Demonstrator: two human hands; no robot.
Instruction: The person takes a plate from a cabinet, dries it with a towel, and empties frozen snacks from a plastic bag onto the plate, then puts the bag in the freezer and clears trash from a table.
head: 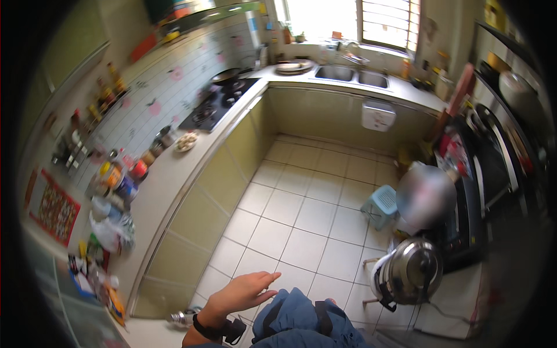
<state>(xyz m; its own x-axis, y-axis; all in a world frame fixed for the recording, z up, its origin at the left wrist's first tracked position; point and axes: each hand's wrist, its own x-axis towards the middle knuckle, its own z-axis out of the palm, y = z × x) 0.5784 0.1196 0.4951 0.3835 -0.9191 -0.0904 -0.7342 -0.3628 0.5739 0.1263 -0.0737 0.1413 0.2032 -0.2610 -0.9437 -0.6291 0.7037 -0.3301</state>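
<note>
My left hand (243,289) hangs over the tiled floor (300,217), its fingers slightly apart and nothing in them. It is beside the blue clothing (300,319) that I wear, with a black strap around the wrist. My right hand is out of view. To the left runs a long countertop (159,187) with a plate of pale food (186,141), a black gas hob (217,104) and a dark wok (226,76). At the far end, a double steel sink (335,73) lies beneath the window. A large lidded steel pot (411,272) stands at the right on a legged support.
A blue plastic stool (380,204) stands on the floor at the right, near a blurred round object (426,198) and dark shelving (496,161). Jars (115,176) and plastic bags (109,228) crowd the left counter. A cable trails from the pot.
</note>
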